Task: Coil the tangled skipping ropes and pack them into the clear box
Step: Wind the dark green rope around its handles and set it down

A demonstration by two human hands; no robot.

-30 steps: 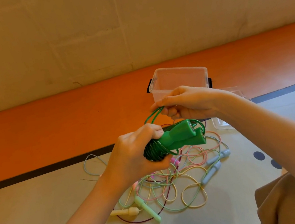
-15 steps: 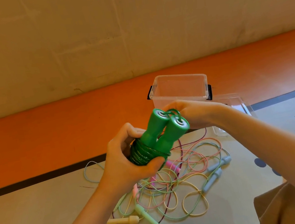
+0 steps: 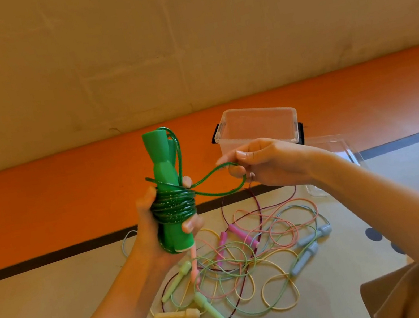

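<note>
1. The green handles (image 3: 167,191) are being gripped upright by the left hand (image 3: 155,224), fingers curled round the wound cord, near and left of the clear box (image 3: 256,126).
2. The cord's last loop (image 3: 213,179) is being pinched by the right hand (image 3: 268,164); it is probably best tucked tight.
3. The other ropes (image 3: 248,258) are lying tangled on the floor.

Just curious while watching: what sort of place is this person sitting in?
Probably a gym or play hall floor: an orange floor with black court lines, a plain wall, and skipping ropes scattered about.
</note>
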